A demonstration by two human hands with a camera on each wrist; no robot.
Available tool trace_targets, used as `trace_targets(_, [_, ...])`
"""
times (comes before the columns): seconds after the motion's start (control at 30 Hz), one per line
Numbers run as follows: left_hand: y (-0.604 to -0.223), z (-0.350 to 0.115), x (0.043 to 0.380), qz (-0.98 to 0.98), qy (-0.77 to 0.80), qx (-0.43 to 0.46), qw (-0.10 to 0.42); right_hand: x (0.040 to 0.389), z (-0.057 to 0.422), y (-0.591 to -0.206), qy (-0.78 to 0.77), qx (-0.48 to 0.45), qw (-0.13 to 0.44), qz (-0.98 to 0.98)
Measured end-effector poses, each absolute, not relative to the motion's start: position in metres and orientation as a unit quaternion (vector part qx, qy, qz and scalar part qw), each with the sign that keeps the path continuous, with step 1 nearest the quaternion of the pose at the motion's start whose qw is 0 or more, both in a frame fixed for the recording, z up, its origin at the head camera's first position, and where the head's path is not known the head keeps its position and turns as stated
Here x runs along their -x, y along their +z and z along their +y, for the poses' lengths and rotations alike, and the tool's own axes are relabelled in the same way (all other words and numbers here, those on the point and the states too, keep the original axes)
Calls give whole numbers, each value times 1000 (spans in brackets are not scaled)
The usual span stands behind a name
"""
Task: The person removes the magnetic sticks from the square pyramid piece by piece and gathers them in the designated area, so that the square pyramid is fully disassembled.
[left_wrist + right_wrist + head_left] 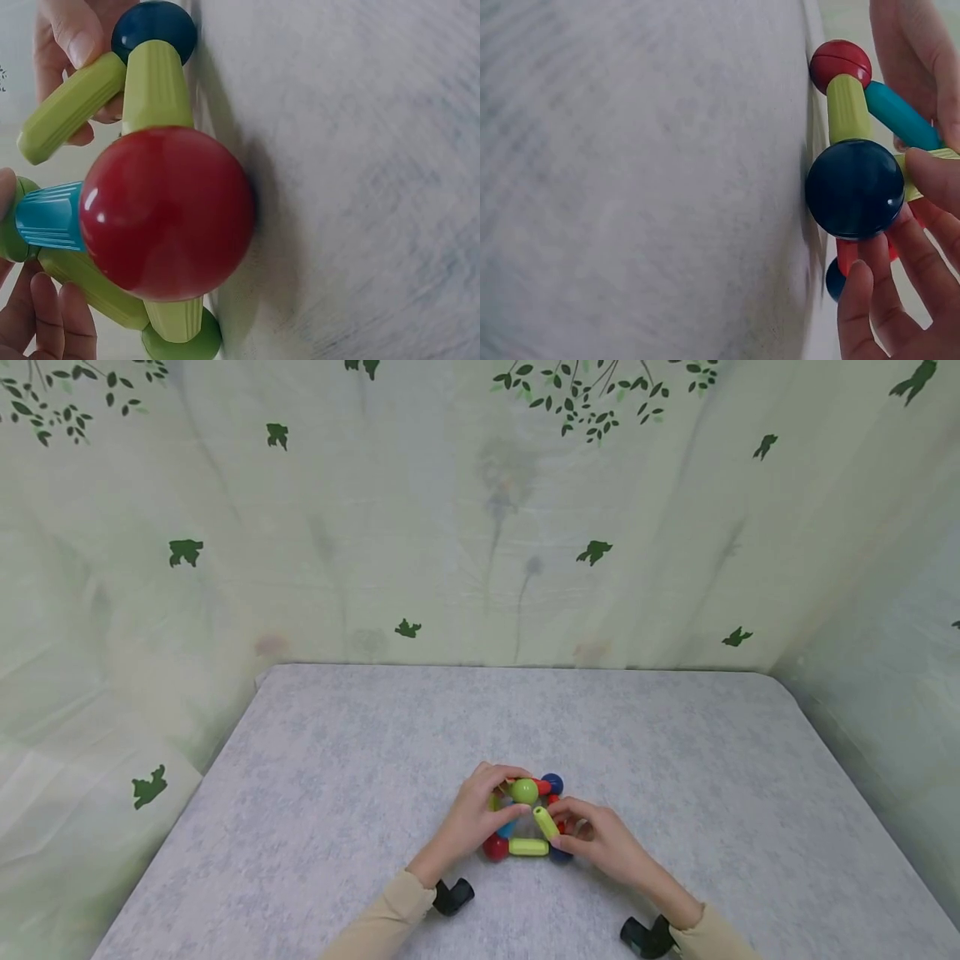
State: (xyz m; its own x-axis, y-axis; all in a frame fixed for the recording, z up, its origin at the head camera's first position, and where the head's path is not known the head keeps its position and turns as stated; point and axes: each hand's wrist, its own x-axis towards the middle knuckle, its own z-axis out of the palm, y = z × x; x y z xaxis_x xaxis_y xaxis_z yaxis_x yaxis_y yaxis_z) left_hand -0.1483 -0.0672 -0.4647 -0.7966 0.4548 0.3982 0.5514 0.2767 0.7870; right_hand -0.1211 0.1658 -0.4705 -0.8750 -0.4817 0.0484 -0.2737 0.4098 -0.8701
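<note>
Magnetic balls and rods form a frame standing on the table. Its near side has a red ball [496, 847], a yellow-green rod [528, 847] and a dark blue ball [855, 189]. A blue rod [51, 216] slopes from the red ball up to a green ball [524, 791]. My left hand [483, 802] holds that green ball between thumb and fingers. With my right hand [600, 839] I pinch another yellow-green rod [546, 823]. The rod's lower end is at the dark blue ball; its other end points up toward the green ball, apart from it.
Behind, a second dark blue ball [552, 783] joins red rods [543, 787]. A lower green ball [182, 337] sits at the frame's left rear. The grey table [337, 760] reaches back to a leaf-patterned curtain [450, 527]. Black wrist cameras [453, 897] sit below both hands.
</note>
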Motion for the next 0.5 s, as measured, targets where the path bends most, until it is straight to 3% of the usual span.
trace_targets(0.2, [-463, -69, 148, -799, -506, 323, 32, 122, 167, -468, -504, 214, 112, 829])
trace_targets(0.4, [-459, -72, 149, -794, -502, 342, 7, 135, 167, -466, -493, 208, 20, 844])
trace_targets(0.5, [-458, -74, 152, -787, -503, 356, -4, 141, 166, -465, -480, 219, 3, 849])
